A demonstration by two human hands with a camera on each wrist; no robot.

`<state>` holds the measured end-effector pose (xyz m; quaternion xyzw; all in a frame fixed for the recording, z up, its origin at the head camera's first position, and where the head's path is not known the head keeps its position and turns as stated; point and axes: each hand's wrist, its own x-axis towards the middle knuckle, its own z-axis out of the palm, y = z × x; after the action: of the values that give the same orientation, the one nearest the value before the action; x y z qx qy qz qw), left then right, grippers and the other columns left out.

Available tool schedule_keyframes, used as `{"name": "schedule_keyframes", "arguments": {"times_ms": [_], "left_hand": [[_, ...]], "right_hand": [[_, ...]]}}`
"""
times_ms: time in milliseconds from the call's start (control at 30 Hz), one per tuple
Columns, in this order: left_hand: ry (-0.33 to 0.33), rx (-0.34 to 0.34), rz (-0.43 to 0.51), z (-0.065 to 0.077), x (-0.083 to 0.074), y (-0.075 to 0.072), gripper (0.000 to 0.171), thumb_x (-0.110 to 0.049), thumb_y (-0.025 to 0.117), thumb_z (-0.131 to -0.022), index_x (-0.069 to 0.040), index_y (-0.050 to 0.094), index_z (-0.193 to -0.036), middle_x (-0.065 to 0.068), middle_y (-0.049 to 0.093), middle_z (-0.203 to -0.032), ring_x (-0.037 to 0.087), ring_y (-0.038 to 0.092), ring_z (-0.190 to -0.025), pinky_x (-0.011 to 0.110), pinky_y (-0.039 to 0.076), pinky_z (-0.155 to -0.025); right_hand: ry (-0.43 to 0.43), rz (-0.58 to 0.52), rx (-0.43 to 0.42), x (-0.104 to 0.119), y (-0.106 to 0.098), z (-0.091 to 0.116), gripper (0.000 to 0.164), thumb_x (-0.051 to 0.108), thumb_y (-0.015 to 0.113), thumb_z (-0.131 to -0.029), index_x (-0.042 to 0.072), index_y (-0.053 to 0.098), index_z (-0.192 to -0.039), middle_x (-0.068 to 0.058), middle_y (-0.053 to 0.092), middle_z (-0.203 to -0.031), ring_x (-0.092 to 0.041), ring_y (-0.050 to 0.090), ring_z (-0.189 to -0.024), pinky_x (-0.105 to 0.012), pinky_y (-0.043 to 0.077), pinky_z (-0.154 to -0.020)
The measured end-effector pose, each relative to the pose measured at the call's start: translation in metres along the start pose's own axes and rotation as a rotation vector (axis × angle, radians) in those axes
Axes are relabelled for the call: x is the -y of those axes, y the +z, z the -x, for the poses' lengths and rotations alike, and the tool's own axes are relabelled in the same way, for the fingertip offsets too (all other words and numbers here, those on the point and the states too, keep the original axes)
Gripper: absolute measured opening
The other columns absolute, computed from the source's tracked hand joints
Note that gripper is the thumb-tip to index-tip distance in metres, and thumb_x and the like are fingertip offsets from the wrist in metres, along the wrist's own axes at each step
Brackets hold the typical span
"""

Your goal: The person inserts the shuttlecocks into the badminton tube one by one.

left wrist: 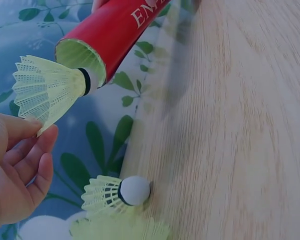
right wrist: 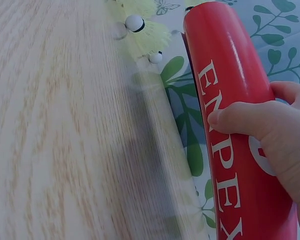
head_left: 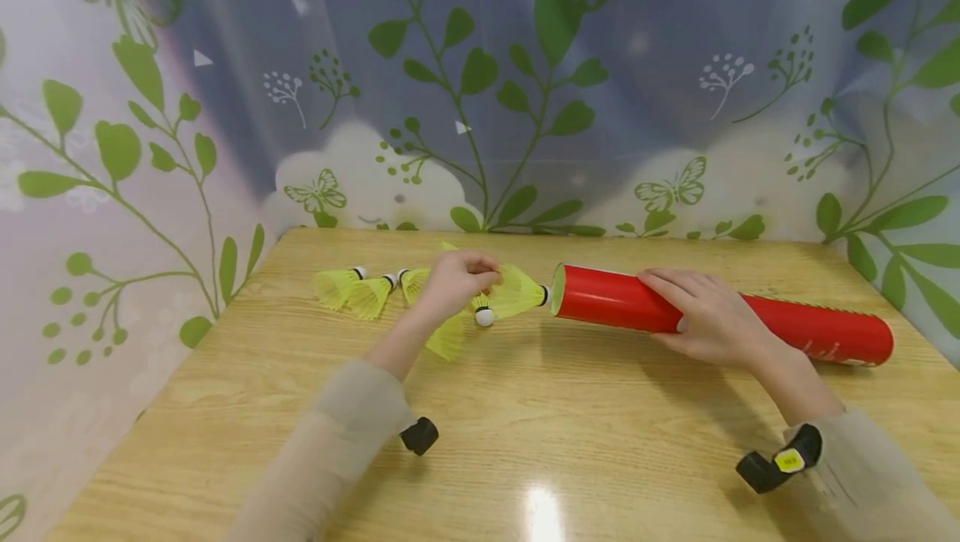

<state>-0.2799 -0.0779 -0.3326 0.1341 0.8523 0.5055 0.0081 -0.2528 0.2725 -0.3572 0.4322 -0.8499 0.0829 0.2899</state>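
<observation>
A yellow shuttlecock (left wrist: 50, 87) is pinched at its skirt edge by my left hand (head_left: 459, 282). Its white cork tip points at the open mouth of a red tube (head_left: 615, 298), right at the rim in the left wrist view. My right hand (head_left: 705, 313) grips the tube around its middle, thumb on the near side over the white lettering in the right wrist view. The tube lies tilted, its open end toward the left hand. Just below the left hand, another shuttlecock (left wrist: 107, 192) rests on the table with its cork facing the person.
Several more yellow shuttlecocks (head_left: 371, 296) lie in a row on the wooden table (head_left: 480, 442), left of the left hand and partly behind it. A curtain (head_left: 510, 92) printed with leaves and butterflies hangs along the table's far edge.
</observation>
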Motion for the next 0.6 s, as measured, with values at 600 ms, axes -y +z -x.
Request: {"name": "schedule_keyframes", "arguments": {"times_ms": [600], "left_hand": [[0.085,-0.01,0.114,-0.018,-0.013,0.038,0.014,-0.004,0.064,-0.086,0.003,0.069,-0.098,0.013,0.069,-0.089,0.016,0.063,-0.068,0.031,0.052,-0.069]], "right_hand": [[-0.008,-0.008,-0.012,0.0,-0.001,-0.001,0.072,0.059,0.035,-0.088,0.002,0.05,-0.13,-0.017,0.056,-0.119,-0.034,0.054,-0.101,-0.052,0.043,-0.079]]}}
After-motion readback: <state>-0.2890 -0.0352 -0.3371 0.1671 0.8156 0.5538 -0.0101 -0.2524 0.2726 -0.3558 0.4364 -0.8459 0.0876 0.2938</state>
